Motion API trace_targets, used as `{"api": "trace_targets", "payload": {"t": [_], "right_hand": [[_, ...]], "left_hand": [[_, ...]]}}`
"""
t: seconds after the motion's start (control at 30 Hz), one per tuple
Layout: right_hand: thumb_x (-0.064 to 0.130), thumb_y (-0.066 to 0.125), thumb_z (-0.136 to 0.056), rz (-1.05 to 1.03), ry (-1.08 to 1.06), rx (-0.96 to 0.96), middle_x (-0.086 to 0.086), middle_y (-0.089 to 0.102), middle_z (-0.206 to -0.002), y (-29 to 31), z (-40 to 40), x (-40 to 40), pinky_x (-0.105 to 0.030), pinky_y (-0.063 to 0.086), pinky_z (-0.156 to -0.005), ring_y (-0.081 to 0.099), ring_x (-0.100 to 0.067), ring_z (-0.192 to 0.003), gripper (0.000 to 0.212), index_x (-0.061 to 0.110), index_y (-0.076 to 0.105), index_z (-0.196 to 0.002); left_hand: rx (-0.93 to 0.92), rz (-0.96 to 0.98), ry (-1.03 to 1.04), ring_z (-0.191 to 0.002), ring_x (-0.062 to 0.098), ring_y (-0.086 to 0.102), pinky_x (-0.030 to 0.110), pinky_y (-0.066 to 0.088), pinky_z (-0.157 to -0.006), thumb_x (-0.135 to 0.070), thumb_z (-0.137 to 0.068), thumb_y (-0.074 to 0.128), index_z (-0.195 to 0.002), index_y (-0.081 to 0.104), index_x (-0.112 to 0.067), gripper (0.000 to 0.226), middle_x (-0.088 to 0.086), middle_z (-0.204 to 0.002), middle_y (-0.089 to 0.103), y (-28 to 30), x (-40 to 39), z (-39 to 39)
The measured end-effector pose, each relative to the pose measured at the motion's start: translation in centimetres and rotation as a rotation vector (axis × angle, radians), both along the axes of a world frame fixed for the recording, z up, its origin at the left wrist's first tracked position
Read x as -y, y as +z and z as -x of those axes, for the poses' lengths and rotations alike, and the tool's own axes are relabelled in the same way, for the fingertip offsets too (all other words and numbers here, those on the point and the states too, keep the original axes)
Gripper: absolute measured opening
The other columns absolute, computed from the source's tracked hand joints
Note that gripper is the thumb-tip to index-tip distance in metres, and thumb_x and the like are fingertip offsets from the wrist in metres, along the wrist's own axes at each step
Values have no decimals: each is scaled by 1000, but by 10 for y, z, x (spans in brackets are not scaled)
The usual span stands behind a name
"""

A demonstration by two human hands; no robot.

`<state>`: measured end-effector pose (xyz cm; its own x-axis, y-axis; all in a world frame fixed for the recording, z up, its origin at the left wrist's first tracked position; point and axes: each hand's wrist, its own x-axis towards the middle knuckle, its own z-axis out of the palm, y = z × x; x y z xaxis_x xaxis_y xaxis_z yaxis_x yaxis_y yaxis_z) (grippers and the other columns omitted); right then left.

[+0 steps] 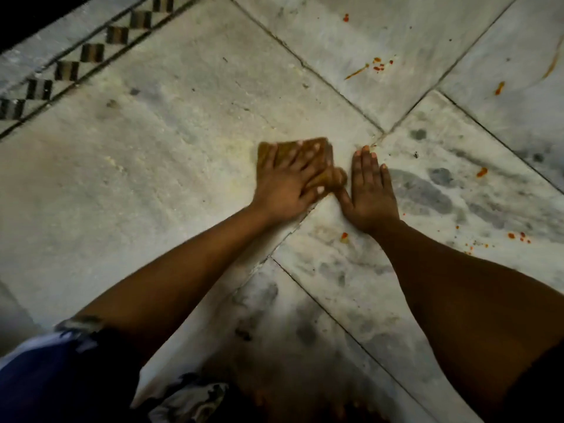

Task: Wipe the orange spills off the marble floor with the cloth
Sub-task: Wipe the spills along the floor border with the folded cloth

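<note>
Head view: I read the left hand [283, 181] as pressing flat on the folded brown cloth [317, 149], fingers spread and straight, not curled round it. The cloth sits on the marble floor [171, 166] just left of the four-slab joint. Right hand [370, 193] is palm-down on bare marble just beside the cloth, fingers straight, holding nothing, probably bracing. Key relation: every orange spill I can see lies to the right of the cloth. Nearest is a small blob [344, 236] near the right wrist, toward me; a speckled patch [518, 236] and one drop [481, 171] are further right; a streak with dots [370, 67] lies well ahead on the far slab. So my guess is the next pass goes right, across the joint, and the bracing hand sits in that path. Slab under the cloth looks free of orange; blur limits certainty.
</note>
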<state>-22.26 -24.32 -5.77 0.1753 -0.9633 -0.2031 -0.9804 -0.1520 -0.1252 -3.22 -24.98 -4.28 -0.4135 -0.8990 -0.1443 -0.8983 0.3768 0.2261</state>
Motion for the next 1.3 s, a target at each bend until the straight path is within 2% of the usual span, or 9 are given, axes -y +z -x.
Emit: {"api": "trace_targets", "payload": {"t": [0.13,0.3,0.4,0.57,0.7,0.87,1.0,1.1,1.3], "right_hand": [[59,7,-85,-14,-6,28,-11,-9,-158,-3,3,1,-32,-10,-114,-9,-22,-145,82,8,-6,-148],[55,12,-87,-12,-5,37,-11,-10,-157,-3,2,2,-33,-10,-114,-9,-22,-145,80,8,-6,-148],[56,10,-85,-41,-11,29,-10,-10,-158,-2,3,3,-33,-10,-114,-9,-22,-145,81,9,-7,-148],[59,5,-83,0,2,45,-12,-5,-158,-3,1,0,-34,-6,-115,-4,-23,-146,84,8,-3,-149],[52,13,-90,43,2,69,-13,-2,-158,-5,-1,-4,-34,-4,-116,-2,-24,-146,76,6,0,-149],[51,12,-90,57,8,135,-12,0,-158,-4,-18,-16,-34,-4,-116,0,-23,-146,74,6,3,-149],[48,17,-91,70,6,137,-12,1,-158,-3,-24,-17,-33,-6,-115,0,-23,-146,73,7,3,-149],[48,17,-90,67,-3,124,-14,2,-158,-5,-26,-13,-36,-3,-116,2,-25,-146,74,6,5,-149],[51,14,-89,79,-7,103,-14,5,-158,-8,-27,-12,-37,-1,-116,5,-26,-146,75,6,7,-149]], "left_hand": [[-14,60,106,-143,26,22,47,3,-111,-56,-87,22,-142,37,-28,64,0,-155,26,-8,-18,-59],[49,-1,435,-146,28,3,55,-2,-113,-53,-95,25,-149,18,-24,62,1,-159,7,-3,62,-36],[63,-28,372,-146,28,0,54,-4,-112,-52,-96,26,-150,12,-26,61,2,-159,1,-4,66,5],[-19,48,190,-145,27,12,46,-1,-112,-56,-90,22,-147,22,-35,61,2,-158,16,-6,-42,-6],[37,69,491,-144,32,14,52,-2,-112,-57,-89,23,-147,26,-26,66,6,-157,19,-8,-79,-85],[49,-32,898,-145,32,-1,56,-5,-114,-51,-97,27,-150,9,-19,65,8,-159,5,-3,-13,-113],[40,15,564,-145,31,6,52,-4,-113,-60,-89,14,-149,21,-24,70,7,-158,12,-4,-35,-63],[31,55,330,-143,33,15,49,-3,-112,-61,-86,24,-143,35,-29,66,6,-155,24,-3,-95,-56],[127,43,753,-143,34,12,56,2,-112,-68,-84,31,-146,28,-31,73,5,-157,18,-6,-95,-141]]}}
